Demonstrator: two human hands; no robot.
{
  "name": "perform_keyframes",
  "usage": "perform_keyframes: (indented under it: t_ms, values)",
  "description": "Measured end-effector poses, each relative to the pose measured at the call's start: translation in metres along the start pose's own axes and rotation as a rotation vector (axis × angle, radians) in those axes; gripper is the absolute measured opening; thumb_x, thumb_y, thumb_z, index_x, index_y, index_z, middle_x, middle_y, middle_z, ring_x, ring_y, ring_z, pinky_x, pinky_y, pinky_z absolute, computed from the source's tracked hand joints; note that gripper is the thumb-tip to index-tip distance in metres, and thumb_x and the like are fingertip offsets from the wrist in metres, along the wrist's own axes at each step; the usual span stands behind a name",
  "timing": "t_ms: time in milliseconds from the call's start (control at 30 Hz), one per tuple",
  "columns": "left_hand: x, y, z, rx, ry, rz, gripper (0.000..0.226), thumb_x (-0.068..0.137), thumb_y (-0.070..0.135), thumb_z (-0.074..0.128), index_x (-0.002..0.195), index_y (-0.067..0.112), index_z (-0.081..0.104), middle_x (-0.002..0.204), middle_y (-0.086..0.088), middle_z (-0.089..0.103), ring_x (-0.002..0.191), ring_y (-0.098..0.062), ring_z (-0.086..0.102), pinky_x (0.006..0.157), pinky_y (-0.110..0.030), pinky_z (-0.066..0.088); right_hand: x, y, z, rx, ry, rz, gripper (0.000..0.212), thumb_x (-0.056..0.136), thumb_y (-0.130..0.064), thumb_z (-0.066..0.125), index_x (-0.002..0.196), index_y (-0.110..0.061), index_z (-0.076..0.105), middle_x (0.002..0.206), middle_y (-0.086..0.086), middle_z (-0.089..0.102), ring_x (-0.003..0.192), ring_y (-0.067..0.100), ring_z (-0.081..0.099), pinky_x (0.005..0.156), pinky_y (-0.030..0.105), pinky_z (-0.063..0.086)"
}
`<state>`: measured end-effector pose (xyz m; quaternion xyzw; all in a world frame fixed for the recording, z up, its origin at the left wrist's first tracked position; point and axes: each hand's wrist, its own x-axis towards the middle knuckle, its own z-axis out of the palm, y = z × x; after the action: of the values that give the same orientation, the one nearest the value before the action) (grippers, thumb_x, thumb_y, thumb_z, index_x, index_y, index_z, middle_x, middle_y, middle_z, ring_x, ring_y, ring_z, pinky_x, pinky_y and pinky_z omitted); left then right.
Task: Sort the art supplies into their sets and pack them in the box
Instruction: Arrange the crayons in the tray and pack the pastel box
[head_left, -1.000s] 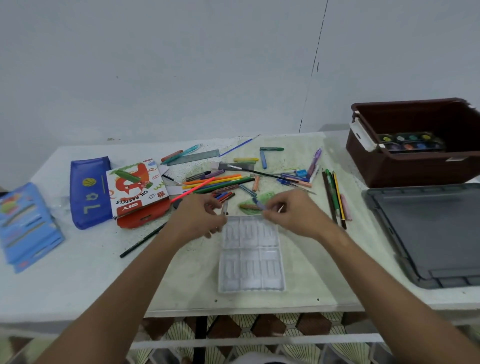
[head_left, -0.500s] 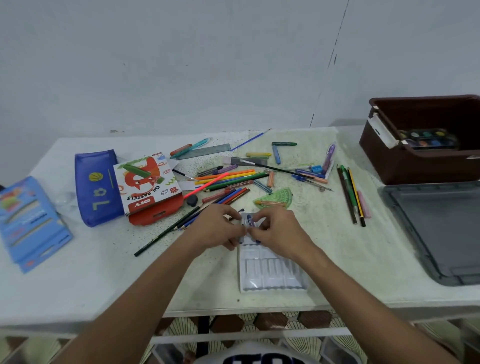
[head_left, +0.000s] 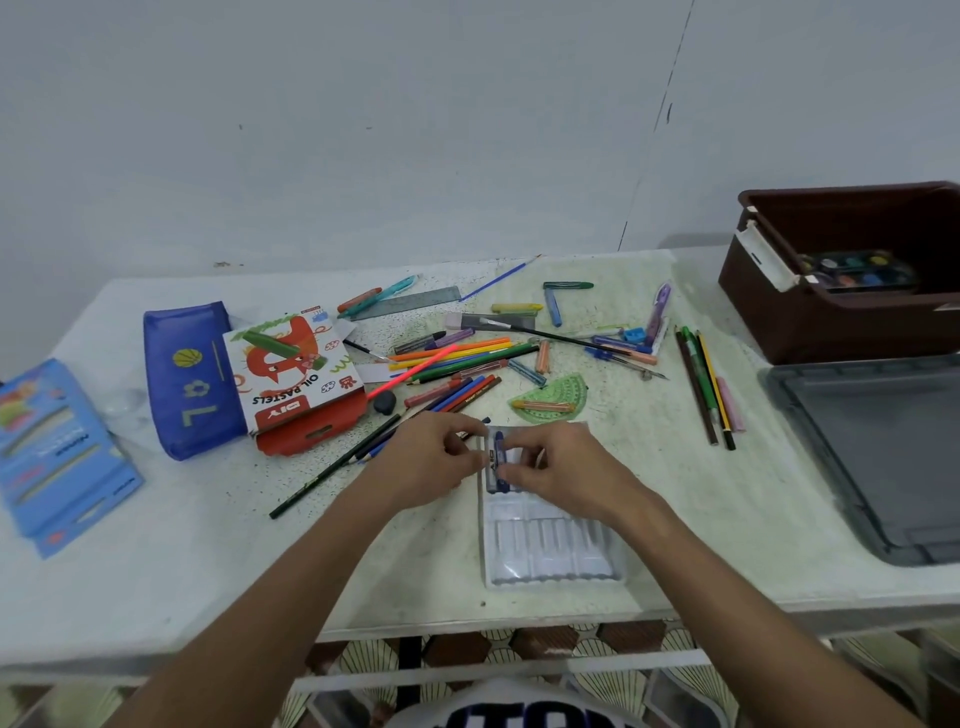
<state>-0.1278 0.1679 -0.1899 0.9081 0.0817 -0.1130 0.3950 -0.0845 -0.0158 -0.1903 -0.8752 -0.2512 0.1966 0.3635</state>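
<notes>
A clear plastic pastel tray (head_left: 550, 551) lies on the table in front of me. A blue oil pastel (head_left: 497, 460) sits in the tray's far left slot. My right hand (head_left: 558, 470) pinches the pastel from the right, and my left hand (head_left: 434, 460) touches the tray's far left edge with curled fingers. Behind the hands lies a scatter of coloured pencils (head_left: 457, 358), pastels and pens. The red oil pastels box (head_left: 296, 374) lies open at the left. A brown box (head_left: 852, 275) at the back right holds a watercolour palette (head_left: 857, 270).
A blue pencil pouch (head_left: 182, 374) and a stack of blue packs (head_left: 57, 447) lie at the left. A grey lid (head_left: 883, 447) rests at the right, a green protractor (head_left: 558, 397) just beyond the tray. Three pencils (head_left: 704, 384) lie right of centre.
My right hand brought the blue pastel down from the pile into the tray's far left slot. Both hands came together over the tray's far end.
</notes>
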Motion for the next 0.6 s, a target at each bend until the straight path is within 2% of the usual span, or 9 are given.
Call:
perform_keyframes:
  t_ms: [100,167,267,400,500,600]
  values:
    - [0.0012,-0.0005,0.0008,0.090,0.006,0.042,0.030,0.089,0.033,0.066,0.119,0.029,0.066,0.083,0.000,0.070,0.065,-0.013,0.062,0.068,-0.029,0.052,0.0008,0.0033,0.0029,-0.006,-0.008,-0.014,0.026,0.085,-0.021,0.071,0.111,-0.024,0.071,0.070,0.006,0.063,0.056,0.010,0.049,0.059,0.030,0.046]
    - [0.0019,-0.0006,0.0014,0.108,-0.008,0.040,0.033,0.089,0.034,0.065,0.122,0.030,0.065,0.083,0.001,0.069,0.074,-0.016,0.064,0.063,-0.020,0.047,0.0020,0.0046,0.0065,-0.040,0.004,-0.031,0.026,0.086,-0.020,0.071,0.111,-0.023,0.071,0.064,0.000,0.058,0.052,0.009,0.047,0.055,0.027,0.043]
    - [0.0039,0.0001,0.0029,0.162,-0.004,0.055,0.035,0.089,0.034,0.065,0.124,0.028,0.064,0.085,0.001,0.069,0.074,-0.012,0.063,0.059,-0.012,0.042,0.0044,0.0071,0.0099,-0.093,0.003,-0.048,0.024,0.087,-0.022,0.070,0.110,-0.021,0.072,0.062,-0.005,0.052,0.052,0.008,0.046,0.055,0.027,0.041]
    - [0.0065,0.0036,0.0049,0.229,-0.010,0.093,0.036,0.091,0.034,0.061,0.126,0.026,0.063,0.082,0.006,0.068,0.068,-0.005,0.060,0.059,-0.011,0.041,0.0052,0.0083,0.0070,-0.111,-0.025,-0.063,0.028,0.088,-0.025,0.069,0.115,-0.019,0.071,0.073,0.001,0.060,0.057,0.008,0.050,0.054,0.018,0.039]
    - [0.0074,0.0038,0.0069,0.301,-0.015,0.127,0.038,0.091,0.037,0.058,0.127,0.025,0.063,0.079,0.008,0.066,0.069,-0.007,0.062,0.066,-0.021,0.050,0.0048,0.0078,0.0075,-0.110,-0.008,-0.067,0.030,0.087,-0.023,0.070,0.116,-0.017,0.070,0.072,-0.002,0.056,0.059,0.007,0.049,0.056,0.018,0.039]
    - [0.0099,0.0064,0.0038,0.307,-0.023,0.130,0.036,0.090,0.034,0.062,0.123,0.023,0.065,0.077,0.008,0.065,0.064,-0.003,0.058,0.060,-0.014,0.044,0.0048,0.0093,0.0078,-0.100,-0.011,-0.061,0.033,0.086,-0.024,0.071,0.118,-0.018,0.068,0.072,-0.002,0.058,0.058,0.006,0.050,0.055,0.015,0.038]
